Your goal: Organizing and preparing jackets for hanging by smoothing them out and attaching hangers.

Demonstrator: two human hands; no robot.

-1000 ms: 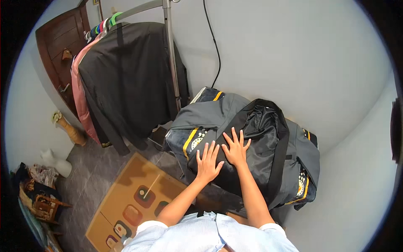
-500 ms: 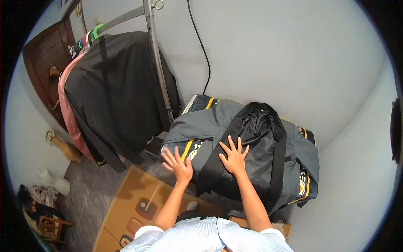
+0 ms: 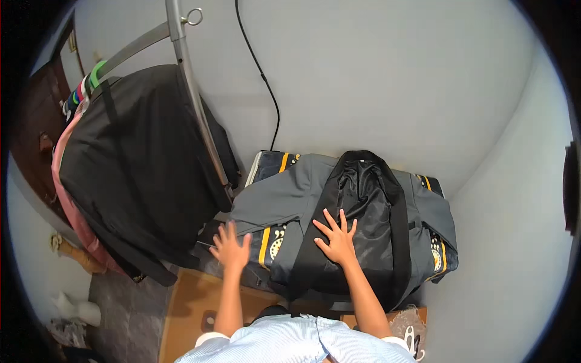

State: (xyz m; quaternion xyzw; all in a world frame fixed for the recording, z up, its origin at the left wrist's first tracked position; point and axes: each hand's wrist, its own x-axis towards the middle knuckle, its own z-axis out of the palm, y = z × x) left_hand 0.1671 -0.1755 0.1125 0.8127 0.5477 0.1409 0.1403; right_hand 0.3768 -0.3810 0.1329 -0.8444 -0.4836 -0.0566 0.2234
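A grey jacket (image 3: pixel 284 192) with broad black lapels and a shiny black lining lies spread, front up, over a low surface. Beneath it shows a dark patterned cloth (image 3: pixel 276 245) with yellow stripes and white motifs. My right hand (image 3: pixel 339 241) rests with fingers spread on the left lapel and the lining beside it. Left of the jacket, near the edge of the cloth, my left hand (image 3: pixel 231 249) hovers with fingers apart and nothing in it.
A metal clothes rack (image 3: pixel 192 91) at the left carries a black jacket (image 3: pixel 130 157) and other garments. A black cable (image 3: pixel 264 76) hangs down the grey wall. On the floor lies a brown mat (image 3: pixel 193 308). White hangers (image 3: pixel 413 340) show at the lower right.
My left hand has moved left, away from the jacket's edge. My right hand stays on the lapel and lining. The whole view has shifted a little.
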